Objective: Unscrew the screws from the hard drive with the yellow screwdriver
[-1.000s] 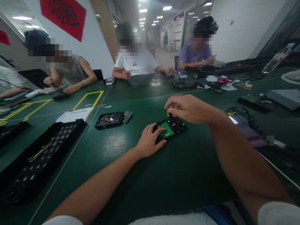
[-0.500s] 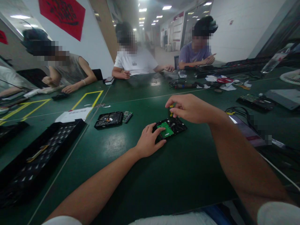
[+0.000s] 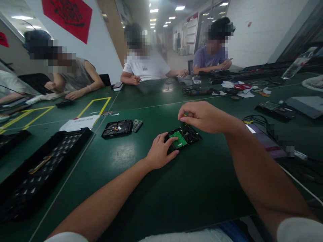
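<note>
In the middle of the table lies a hard drive (image 3: 193, 135), its green circuit board (image 3: 179, 140) facing up. My left hand (image 3: 160, 152) grips its left side, with the index finger over the board and the thumb along the near edge. Above the drive's far part, my right hand (image 3: 202, 117) is closed around a small screwdriver with a yellow handle (image 3: 185, 115). The fingers mostly cover that handle, and the shaft points down at the drive; I cannot make out the tip's contact. Farther left lies another hard drive (image 3: 114, 129), beside a loose circuit board (image 3: 137, 125).
A long black tray (image 3: 45, 168) occupies the left side. Near small scattered parts (image 3: 108, 113) lies a white paper (image 3: 79, 123). At right are a purplish flat device (image 3: 267, 141), cables (image 3: 257, 118) and another drive (image 3: 275, 110). Several people sit across the table.
My right hand's fingers have closed further around the screwdriver handle, covering more of its yellow. The left hand and the hard drive stay in place.
</note>
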Tool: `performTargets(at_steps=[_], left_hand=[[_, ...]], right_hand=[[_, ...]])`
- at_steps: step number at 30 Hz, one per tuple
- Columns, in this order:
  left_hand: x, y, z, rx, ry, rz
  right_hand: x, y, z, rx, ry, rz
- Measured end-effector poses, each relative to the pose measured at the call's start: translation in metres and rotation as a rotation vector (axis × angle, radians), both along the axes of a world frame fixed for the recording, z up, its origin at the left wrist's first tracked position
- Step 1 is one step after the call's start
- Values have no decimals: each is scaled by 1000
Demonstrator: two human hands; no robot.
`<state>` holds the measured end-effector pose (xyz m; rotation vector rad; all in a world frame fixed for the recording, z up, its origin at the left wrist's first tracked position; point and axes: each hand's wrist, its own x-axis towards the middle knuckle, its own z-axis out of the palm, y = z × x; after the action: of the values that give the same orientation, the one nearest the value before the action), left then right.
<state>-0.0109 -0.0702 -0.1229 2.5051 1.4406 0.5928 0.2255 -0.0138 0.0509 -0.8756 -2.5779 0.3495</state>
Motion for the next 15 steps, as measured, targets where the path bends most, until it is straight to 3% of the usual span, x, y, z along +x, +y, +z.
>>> performTargets(at_steps=[8,15], left_hand=[[0,-1,1,3,-10,2],[1,0,0,18,-3,-4]], right_hand=[[-2,-2,0,28,-30,-95],[-2,3,-3,32,-16,15]])
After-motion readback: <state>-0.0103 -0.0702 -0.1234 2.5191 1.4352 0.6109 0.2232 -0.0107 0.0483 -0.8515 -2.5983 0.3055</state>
